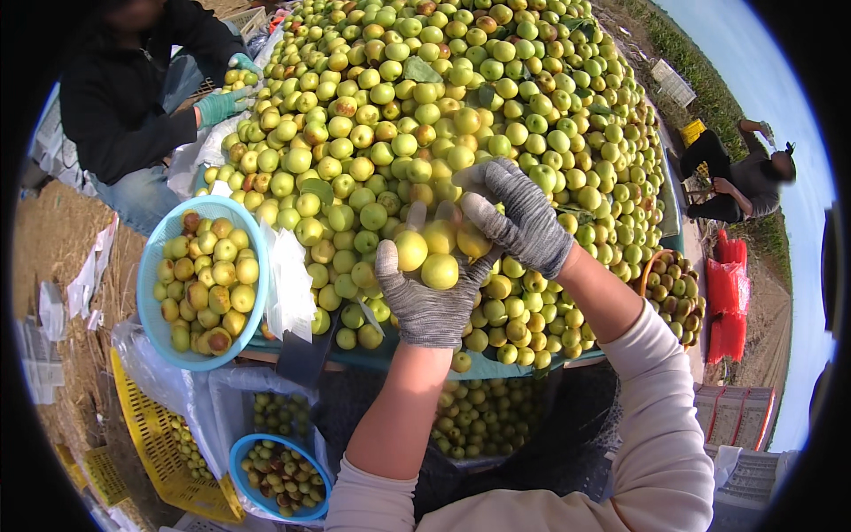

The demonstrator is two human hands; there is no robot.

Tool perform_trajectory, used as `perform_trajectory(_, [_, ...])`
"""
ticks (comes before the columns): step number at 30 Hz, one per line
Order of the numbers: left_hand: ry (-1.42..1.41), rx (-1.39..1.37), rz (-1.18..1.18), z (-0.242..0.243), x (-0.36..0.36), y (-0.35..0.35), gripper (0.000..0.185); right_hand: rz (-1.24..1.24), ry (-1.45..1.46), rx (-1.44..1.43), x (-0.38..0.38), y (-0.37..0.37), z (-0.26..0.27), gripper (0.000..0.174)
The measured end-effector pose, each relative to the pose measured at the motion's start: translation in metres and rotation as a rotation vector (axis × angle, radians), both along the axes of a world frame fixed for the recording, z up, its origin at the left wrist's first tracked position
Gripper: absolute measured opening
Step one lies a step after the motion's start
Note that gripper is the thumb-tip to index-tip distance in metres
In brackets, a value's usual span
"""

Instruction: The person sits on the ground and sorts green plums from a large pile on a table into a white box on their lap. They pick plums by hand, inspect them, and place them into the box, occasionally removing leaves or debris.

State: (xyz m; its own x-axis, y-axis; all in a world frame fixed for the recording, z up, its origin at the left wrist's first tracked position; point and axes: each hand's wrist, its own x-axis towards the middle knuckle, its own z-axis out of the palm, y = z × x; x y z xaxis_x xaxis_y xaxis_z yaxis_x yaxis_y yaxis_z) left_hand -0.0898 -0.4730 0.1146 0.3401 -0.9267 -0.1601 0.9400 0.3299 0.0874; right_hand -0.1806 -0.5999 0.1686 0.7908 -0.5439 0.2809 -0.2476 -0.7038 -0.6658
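My left hand, in a grey knit glove, is palm up under several yellow-green fruits, which look like jujubes. Just above and to the right, my right hand, gloved alike, curves its fingers near the rightmost of these fruits; whether it grips anything is unclear. Both hands are over a large heap of green and yellow fruits, some with brown patches and a few leaves among them. A light-blue plastic basket of fruits is left of my left hand, with white paper slips beside it.
At the upper left, a person in green gloves handles fruits. Another person sits at the right. A yellow crate and a blue basin of fruits are at the lower left. An orange-rimmed basket and red net bags are at the right.
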Motion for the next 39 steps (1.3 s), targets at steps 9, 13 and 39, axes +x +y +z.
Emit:
perform_trajectory(9, [0.108,-0.233,-0.059,0.009,0.007,0.002,0.074,-0.453,0.474,-0.328,0.069,-0.098,-0.026,0.032])
perform_trajectory(13, [0.111,-0.323,-0.110,0.011,0.009,0.006,0.073,-0.353,-0.246,0.151,0.041,-0.042,-0.010,0.029])
perform_trajectory(39, [0.016,0.609,0.520,-0.157,0.036,0.569,0.068,-0.024,-0.088,0.885,-0.135,0.284,-0.064,0.039])
